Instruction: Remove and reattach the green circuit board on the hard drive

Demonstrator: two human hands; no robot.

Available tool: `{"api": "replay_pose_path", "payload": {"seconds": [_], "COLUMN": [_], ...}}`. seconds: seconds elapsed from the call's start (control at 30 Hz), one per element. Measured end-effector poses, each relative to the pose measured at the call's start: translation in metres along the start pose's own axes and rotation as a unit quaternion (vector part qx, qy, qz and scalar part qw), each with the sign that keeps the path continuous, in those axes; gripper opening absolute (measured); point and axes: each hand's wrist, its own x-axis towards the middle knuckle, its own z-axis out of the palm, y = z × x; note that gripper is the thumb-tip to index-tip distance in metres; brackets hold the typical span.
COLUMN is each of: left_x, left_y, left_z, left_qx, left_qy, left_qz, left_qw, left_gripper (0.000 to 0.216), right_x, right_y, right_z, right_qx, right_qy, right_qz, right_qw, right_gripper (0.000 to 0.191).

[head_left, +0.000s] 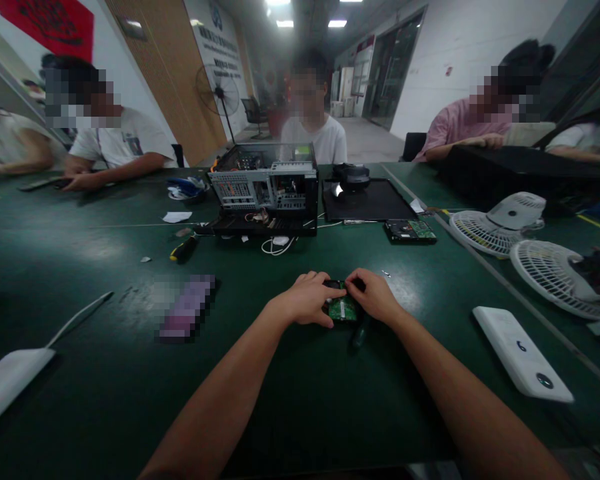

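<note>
A small hard drive (343, 309), green circuit board facing up, lies on the dark green table (300, 407) just below the centre of the frame, gripped between the left hand (307, 300) and right hand (376, 297), both curled over its edges, with an open computer case (265, 187) beyond at upper centre.

An open grey metal computer case (265, 187) stands far across the dark green table (105, 280). A black flat panel (367, 200) lies beside it. Two white plastic fans (497, 223) lie flat at the right, and a yellow-and-black screwdriver (184, 249) lies left.
</note>
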Motion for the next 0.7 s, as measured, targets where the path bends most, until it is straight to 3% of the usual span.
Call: {"api": "replay_pose_path", "payload": {"seconds": [0.47, 0.7], "left_x": [0.0, 0.0], "left_y": [-0.003, -0.005], "left_z": [0.002, 0.002], "left_qx": [0.001, 0.0], "left_qy": [0.002, 0.003], "left_qz": [0.007, 0.009], "left_qw": [1.0, 1.0], "left_gripper": [0.081, 0.084], "right_x": [-0.004, -0.005], "right_y": [-0.008, -0.009], "right_z": [-0.02, -0.025], "right_qx": [-0.037, -0.042], "right_qy": [-0.054, -0.063], "right_qz": [-0.089, -0.087], "right_qw": [0.994, 0.993], "right_gripper": [0.019, 0.02]}}
